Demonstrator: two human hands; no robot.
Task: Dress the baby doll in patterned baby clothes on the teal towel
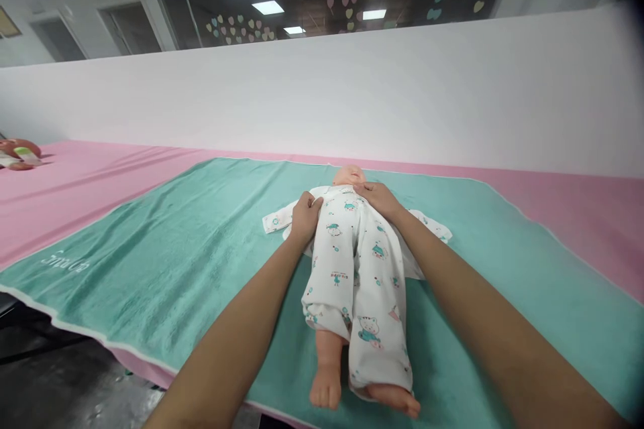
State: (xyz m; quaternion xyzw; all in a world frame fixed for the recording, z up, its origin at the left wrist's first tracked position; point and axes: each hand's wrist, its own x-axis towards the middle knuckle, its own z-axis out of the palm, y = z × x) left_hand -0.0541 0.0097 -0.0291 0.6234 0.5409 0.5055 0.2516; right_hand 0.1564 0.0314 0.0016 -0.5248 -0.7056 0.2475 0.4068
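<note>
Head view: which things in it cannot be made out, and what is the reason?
In the head view:
Left hand: its curled fingertips are hidden behind the hand.
Shirt: front mostly covered by the trousers.
Toy: cut off by the left edge.
Lettering on the blanket: too small and blurred to read.

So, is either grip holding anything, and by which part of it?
Seemingly the trousers, by the top: left grip at one side, right grip at the other. Whether either actually pinches the cloth can't be told.
</note>
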